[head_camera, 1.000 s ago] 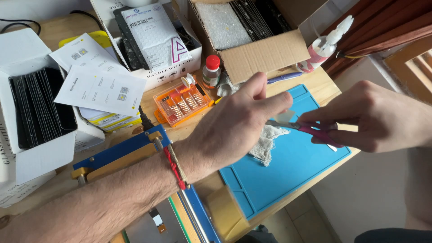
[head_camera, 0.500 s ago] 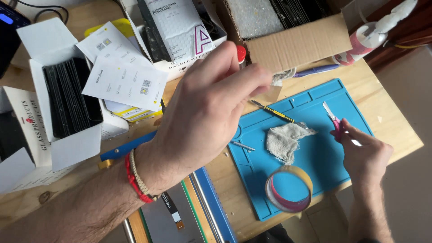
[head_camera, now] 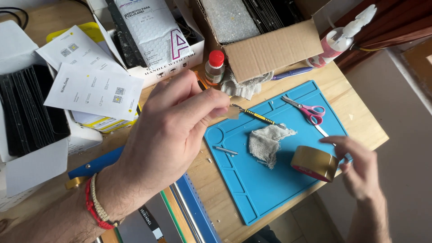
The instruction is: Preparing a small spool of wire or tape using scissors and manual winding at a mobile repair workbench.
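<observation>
On the wooden tabletop (head_camera: 355, 112), over the blue silicone work mat (head_camera: 270, 180), the left hand (head_camera: 171, 135) pinches a translucent tape strip (head_camera: 232, 112) in a closed grip; it could fold onto itself. The right hand (head_camera: 360, 168), fingers loosely open, touches the tan tape roll (head_camera: 314, 163), which might roll off the edge.

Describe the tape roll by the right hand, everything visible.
The tape roll is a wide ring of glossy tan-brown tape with a red inner core showing at its lower edge. It stands tilted on its edge at the right side of the blue mat, right of the grey rag. The right hand has its fingers against its right side.
</observation>
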